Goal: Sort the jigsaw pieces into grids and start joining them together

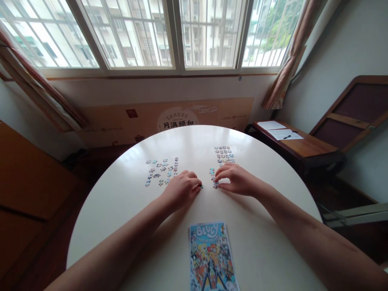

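Both my hands rest on a round white table (127, 210). My left hand (181, 189) is curled, its fingertips pinching a small puzzle piece (201, 186). My right hand (235, 179) is curled too, thumb and fingers pressed on a short strip of joined pieces (213, 176). A loose spread of puzzle pieces (161, 171) lies just beyond my left hand. A smaller cluster of pieces (224, 154) lies beyond my right hand. A colourful Bluey picture card (211, 256) lies flat near the table's front edge, between my forearms.
A dark wooden side table (306, 147) with papers (280, 130) and a pen stands to the right. A folded wooden frame (354, 111) leans on the right wall. A printed cardboard panel (169, 117) stands under the window. Wooden furniture (27, 182) sits at left.
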`<state>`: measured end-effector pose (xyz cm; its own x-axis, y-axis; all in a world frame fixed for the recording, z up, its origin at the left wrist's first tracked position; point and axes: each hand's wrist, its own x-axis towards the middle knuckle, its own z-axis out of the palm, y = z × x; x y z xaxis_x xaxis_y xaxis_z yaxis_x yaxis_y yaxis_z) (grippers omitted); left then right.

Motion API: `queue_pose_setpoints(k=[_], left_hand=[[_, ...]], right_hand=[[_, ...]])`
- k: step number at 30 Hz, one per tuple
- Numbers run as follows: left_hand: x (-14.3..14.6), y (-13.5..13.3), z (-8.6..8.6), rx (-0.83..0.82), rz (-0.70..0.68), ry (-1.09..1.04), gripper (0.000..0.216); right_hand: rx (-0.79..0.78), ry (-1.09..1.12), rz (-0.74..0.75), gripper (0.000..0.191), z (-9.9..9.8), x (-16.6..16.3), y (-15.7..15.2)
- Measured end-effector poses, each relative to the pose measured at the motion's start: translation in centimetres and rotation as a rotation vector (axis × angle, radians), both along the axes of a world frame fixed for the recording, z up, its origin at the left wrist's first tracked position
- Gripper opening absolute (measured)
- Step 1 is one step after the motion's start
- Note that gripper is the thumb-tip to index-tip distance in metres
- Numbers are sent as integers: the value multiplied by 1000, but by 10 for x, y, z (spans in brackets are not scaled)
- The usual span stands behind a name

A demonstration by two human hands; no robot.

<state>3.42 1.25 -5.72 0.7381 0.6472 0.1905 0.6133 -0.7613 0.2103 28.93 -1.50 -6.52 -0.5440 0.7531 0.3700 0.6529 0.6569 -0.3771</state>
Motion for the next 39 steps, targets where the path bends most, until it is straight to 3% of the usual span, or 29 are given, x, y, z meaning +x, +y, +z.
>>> queue_pose_setpoints(k=[14,33,39], left_hand=[[-8,6,-4,11,38,-59,15],[17,-10,-10,-185,105,-143,10],[26,-15,-14,-151,68,-169,7]], right_hand=[[16,23,-57,12,-9,-2,4],[-42,20,-30,14,-6,2,6],[-58,11,-40,16,-4,0,5]])
